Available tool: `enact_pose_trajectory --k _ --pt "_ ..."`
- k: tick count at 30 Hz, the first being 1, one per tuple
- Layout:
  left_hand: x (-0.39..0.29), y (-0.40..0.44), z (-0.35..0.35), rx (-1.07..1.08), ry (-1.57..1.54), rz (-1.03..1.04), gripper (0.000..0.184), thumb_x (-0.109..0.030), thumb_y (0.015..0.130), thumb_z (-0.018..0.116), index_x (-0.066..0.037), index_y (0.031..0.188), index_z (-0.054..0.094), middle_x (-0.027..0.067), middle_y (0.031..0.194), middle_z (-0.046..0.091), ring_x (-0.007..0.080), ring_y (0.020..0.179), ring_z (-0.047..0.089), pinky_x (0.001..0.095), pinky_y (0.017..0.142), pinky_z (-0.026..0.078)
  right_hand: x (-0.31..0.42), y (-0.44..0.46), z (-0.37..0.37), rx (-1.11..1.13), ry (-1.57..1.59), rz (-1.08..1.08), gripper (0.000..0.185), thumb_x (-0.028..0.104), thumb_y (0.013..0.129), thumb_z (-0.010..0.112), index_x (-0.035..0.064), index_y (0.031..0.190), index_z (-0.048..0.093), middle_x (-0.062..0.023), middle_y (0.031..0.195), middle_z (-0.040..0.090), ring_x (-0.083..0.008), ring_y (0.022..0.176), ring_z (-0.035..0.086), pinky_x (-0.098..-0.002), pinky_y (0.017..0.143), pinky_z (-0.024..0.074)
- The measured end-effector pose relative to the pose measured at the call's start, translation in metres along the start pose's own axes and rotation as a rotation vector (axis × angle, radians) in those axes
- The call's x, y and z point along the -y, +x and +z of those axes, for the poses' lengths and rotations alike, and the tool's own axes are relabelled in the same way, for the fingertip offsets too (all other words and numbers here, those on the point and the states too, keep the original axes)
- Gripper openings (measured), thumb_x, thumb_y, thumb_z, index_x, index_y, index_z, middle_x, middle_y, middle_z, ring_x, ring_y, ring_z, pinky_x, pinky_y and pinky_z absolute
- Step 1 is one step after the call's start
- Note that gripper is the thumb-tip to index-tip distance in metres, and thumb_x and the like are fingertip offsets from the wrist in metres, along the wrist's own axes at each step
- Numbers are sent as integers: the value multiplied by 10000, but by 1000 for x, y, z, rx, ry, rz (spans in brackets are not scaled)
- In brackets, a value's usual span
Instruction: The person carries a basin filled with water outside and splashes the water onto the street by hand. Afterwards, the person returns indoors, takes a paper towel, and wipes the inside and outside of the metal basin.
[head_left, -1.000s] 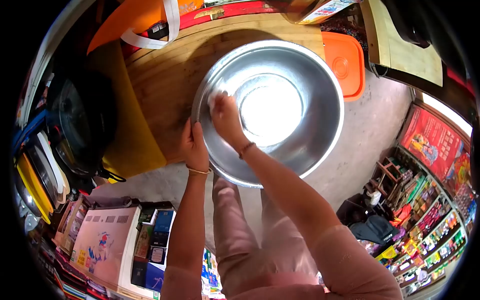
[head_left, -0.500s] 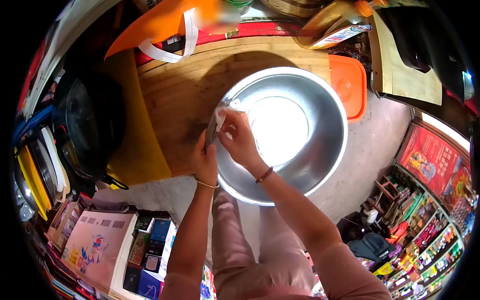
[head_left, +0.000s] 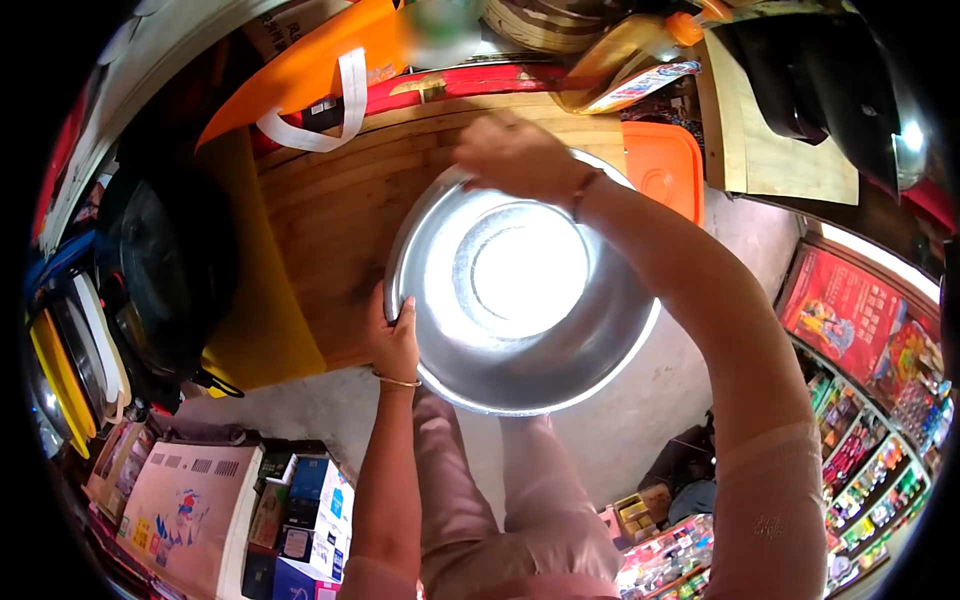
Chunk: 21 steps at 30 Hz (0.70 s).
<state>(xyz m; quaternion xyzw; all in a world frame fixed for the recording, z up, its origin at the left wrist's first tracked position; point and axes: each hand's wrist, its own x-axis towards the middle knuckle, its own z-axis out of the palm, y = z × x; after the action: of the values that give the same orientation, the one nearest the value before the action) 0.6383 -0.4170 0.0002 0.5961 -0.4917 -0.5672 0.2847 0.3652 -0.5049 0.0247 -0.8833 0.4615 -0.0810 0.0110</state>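
A large shiny metal basin (head_left: 610, 350) sits tilted at the edge of the wooden table, above my knees, with a bright glare on its bottom. My left hand (head_left: 393, 335) grips the basin's left rim, thumb inside the wall and the other fingers behind it. Across the basin, my right hand (head_left: 520, 158) is closed at the far rim. Its fingertips are partly blurred, and whatever lies between them is hidden.
Behind the basin lies an orange lid (head_left: 665, 170). An orange bag (head_left: 310, 75) with a white handle and a bottle (head_left: 615, 60) stand along the table's back. A dark pan (head_left: 160, 270) is at the left, over a yellow sheet (head_left: 260, 320).
My right hand has moved from the left rim, where it held a crumpled white piece, to the far rim. The left hand now holds the rim slightly lower, and the basin shifts left in view.
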Motion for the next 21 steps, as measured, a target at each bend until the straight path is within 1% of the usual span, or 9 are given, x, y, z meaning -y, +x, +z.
enact_pose_trajectory --k 2,4,7,9,14,15,16,18,21 --pt "-2 -8 5 -66 -14 -3 295 -15 789 551 23 1077 503 44 901 564 109 775 522 240 718 433 -12 -38 -14 306 -2 388 291 350 719 604 106 810 474 -54 763 487 -213 764 503 -341 694 407" --pt "-2 -12 6 -83 4 -34 302 -22 792 560 25 1083 492 48 921 565 107 786 525 242 730 436 -12 -104 -19 89 -45 590 333 363 753 581 79 886 469 -84 823 511 -233 808 527 -378 691 421" --pt "12 -27 13 -162 -174 -83 325 -40 789 583 28 1089 478 55 921 561 108 799 528 243 740 436 46 -192 -32 69 118 1239 338 343 801 563 37 874 440 -171 758 541 -379 708 532 -462 627 419" --pt "22 -45 15 -149 -104 -104 333 -48 789 589 34 1090 474 60 925 563 111 806 530 245 746 436 93 -215 -39 180 233 1748 426 346 773 584 29 1002 415 -191 859 588 -388 774 558 -453 651 432" --pt "-14 -25 -9 50 332 -139 644 -180 747 667 71 1227 321 193 1188 451 236 1077 457 328 916 369 43 -188 -31 120 255 1231 373 318 804 559 30 1019 457 -200 834 580 -378 721 559 -436 638 439" --pt "-32 8 -14 153 604 -177 796 -280 720 690 74 1272 239 250 1263 362 290 1170 377 350 972 316 22 -154 -36 145 295 1095 329 310 817 544 25 969 480 -197 821 573 -373 703 556 -430 612 440" --pt "-35 45 -15 192 520 -147 808 -331 714 691 77 1265 263 269 1264 356 321 1168 382 343 978 308 4 -116 -33 73 331 924 306 304 816 551 21 854 440 -205 780 563 -365 720 549 -426 582 416" --pt "-60 113 -6 357 839 246 550 -283 731 673 50 1105 445 247 1082 499 341 1010 496 379 846 396 -21 -60 -14 201 178 503 342 368 812 525 58 894 406 -169 696 568 -350 612 560 -419 523 424" --pt "-76 144 15 489 980 307 353 -230 729 671 18 924 511 202 842 573 327 809 565 407 698 425 -19 -8 -13 256 205 269 350 351 777 562 50 897 432 -129 631 578 -319 609 589 -403 527 455"
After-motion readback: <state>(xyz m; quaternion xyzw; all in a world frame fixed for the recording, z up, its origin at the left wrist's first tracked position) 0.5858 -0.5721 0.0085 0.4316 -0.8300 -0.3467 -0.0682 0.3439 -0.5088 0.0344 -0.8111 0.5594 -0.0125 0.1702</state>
